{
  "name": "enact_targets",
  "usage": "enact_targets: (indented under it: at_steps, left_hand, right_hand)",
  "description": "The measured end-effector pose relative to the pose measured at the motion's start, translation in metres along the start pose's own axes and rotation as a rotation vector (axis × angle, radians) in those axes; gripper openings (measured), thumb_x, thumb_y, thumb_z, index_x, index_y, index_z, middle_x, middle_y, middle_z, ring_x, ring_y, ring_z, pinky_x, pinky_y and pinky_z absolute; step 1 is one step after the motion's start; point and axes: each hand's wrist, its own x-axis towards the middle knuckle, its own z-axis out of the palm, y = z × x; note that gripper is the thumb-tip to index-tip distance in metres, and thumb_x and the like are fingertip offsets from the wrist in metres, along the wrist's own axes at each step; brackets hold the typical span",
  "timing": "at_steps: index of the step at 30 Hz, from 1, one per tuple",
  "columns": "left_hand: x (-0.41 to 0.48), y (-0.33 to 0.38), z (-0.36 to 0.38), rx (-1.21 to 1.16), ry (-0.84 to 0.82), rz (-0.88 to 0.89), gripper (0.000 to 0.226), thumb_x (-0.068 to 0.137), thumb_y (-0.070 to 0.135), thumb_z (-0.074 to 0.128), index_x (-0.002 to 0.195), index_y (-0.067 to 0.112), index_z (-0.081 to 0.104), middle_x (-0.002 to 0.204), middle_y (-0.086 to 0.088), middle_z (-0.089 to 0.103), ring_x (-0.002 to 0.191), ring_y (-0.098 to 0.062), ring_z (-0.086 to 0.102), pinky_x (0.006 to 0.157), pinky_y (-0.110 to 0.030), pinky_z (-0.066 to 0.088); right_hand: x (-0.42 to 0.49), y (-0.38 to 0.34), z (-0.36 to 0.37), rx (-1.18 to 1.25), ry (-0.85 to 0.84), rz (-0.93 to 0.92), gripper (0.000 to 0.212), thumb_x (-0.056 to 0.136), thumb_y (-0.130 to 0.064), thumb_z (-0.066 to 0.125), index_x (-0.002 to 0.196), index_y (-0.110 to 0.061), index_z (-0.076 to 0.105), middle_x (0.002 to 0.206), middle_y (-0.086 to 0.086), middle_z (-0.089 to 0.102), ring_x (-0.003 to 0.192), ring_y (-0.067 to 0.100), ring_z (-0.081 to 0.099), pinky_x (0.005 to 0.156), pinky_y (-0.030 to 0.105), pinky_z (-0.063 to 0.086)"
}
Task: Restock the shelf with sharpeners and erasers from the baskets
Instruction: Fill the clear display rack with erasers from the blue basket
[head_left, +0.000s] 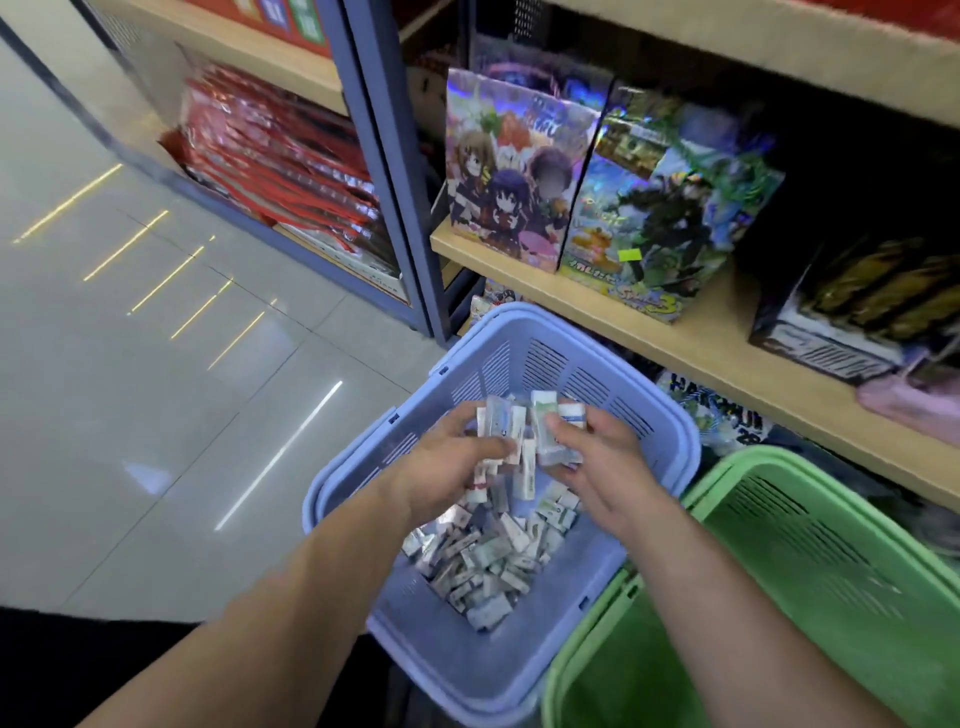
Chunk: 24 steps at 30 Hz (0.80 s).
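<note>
Over blue basket, 6 o'clock: left hand, right hand, fingers curled round loose eraser bunch. Likely light, slick-wrapped, spill-prone; cup from below.

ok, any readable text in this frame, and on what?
"3": on the iridescent green-monster game box, lower front corner.
"HAIKYU", roughly, blurred: on the dark printed pack under the light wooden shelf.
Unreadable: white wrapped erasers, anime-character box, red packets.

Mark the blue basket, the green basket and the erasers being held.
blue basket (530, 312), head view, far rim.
green basket (805, 561), head view, slotted inner wall.
held erasers (545, 415), head view, upright eraser atop the bunch.
</note>
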Motion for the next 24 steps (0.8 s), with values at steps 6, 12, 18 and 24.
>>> enact_targets:
  at_steps: [6, 12, 18, 24]
  left_hand:
    - [-0.058, 0.037, 0.025, 0.028, 0.024, 0.122, 0.051, 0.07, 0.012, 0.082, 0.118, 0.02, 0.068, 0.108, -0.016, 0.071, 0.085, -0.03, 0.067, 0.068, -0.04, 0.047]
    - [-0.091, 0.039, 0.039, -0.123, -0.016, 0.12, 0.036, 0.096, 0.003, 0.064, 0.13, 0.013, 0.059, 0.115, -0.016, 0.071, 0.095, -0.03, 0.073, 0.079, -0.041, 0.058]
    - [-0.091, 0.035, 0.053, -0.121, 0.016, 0.147, 0.038, 0.094, 0.003, 0.064, 0.13, 0.013, 0.06, 0.112, -0.013, 0.074, 0.094, -0.026, 0.072, 0.067, -0.029, 0.057]
    - [-0.084, 0.029, 0.057, -0.136, 0.013, 0.157, 0.038, 0.094, 0.002, 0.061, 0.13, 0.015, 0.061, 0.116, -0.018, 0.072, 0.086, -0.022, 0.069, 0.067, -0.03, 0.055]
  right_hand:
    - [-0.075, -0.027, 0.003, 0.138, -0.045, -0.1, 0.02, 0.1, -0.016, 0.06, 0.118, -0.013, 0.069, 0.102, 0.003, 0.076, 0.086, 0.015, 0.07, 0.08, 0.035, 0.054]
    - [-0.107, -0.036, 0.015, 0.216, -0.042, -0.155, 0.019, 0.097, -0.008, 0.061, 0.114, -0.01, 0.068, 0.099, 0.005, 0.078, 0.089, 0.017, 0.075, 0.073, 0.028, 0.057]
    - [-0.114, -0.027, 0.007, 0.211, 0.033, -0.214, 0.018, 0.095, -0.012, 0.065, 0.112, -0.01, 0.072, 0.108, 0.011, 0.076, 0.102, 0.028, 0.072, 0.094, 0.045, 0.055]
    - [-0.108, -0.02, 0.008, 0.274, 0.053, -0.241, 0.021, 0.083, -0.014, 0.075, 0.104, -0.013, 0.069, 0.101, 0.009, 0.077, 0.092, 0.023, 0.073, 0.086, 0.04, 0.059]
